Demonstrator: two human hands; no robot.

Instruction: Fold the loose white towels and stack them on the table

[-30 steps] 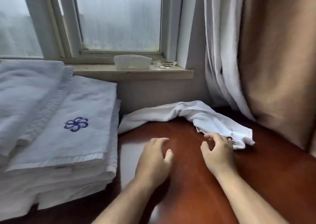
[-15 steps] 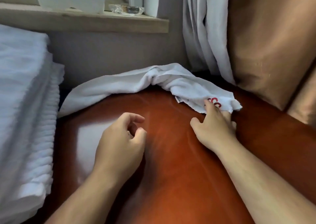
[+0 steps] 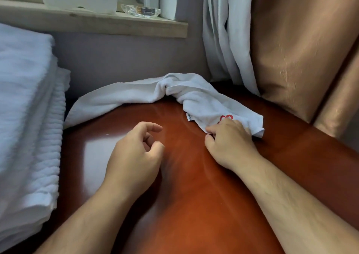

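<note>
**Desk:** Head view first. How far along are we?

**Operator:** I judge it well along. A tall stack of folded towels [image 3: 25, 117] sits on the counter [image 3: 194, 195]. I see many layers in it, though I can't count them.

**Desk:** And what's left?

**Operator:** One loose towel [image 3: 194, 96], as far as I can see. It lies crumpled on the counter to the right of the stack. Its near end is just beside the stack, and its other end, the one with a red mark [image 3: 226, 117], is well away from it.

**Desk:** The grips?

**Operator:** The right grip [image 3: 231, 143] is on the end of the loose towel farthest from the stack. Its fingers curl over the corner, and thumb and forefinger pinch the hem. The left grip [image 3: 134, 156] is between the stack and the right grip, low over bare counter. Its fingers are loosely curled, it holds nothing, and it is apart from the cloth.

**Desk:** So this fold hasn't begun?

**Operator:** By my reading, no. The towel is bunched, not spread. It wants pulling flat, folding, then setting on the stack. I can't say whether more loose towels wait outside my feed.
</note>
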